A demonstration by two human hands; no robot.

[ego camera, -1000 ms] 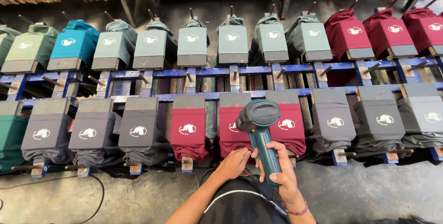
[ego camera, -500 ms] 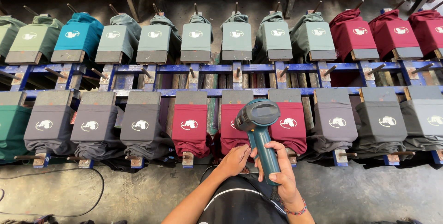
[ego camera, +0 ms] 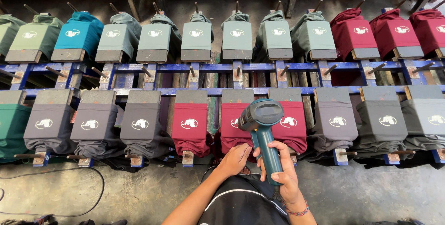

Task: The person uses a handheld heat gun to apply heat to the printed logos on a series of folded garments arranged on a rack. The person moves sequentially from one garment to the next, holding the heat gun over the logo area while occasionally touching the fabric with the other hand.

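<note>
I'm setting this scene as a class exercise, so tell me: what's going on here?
A person stands over two long rows of shirts stretched on boards on a blue frame. Their right hand holds a teal heat gun by its handle, its head over the dark red shirts in the middle of the near row. The left hand rests at the lower edge of one of those shirts. Each shirt shows a small white print. Grey and green shirts fill the rest of the near row; the far row runs from green through teal to dark red.

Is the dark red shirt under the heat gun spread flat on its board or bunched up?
Spread flat: the dark red shirt lies smooth on its board, white print showing; only its lower end bunches.
</note>
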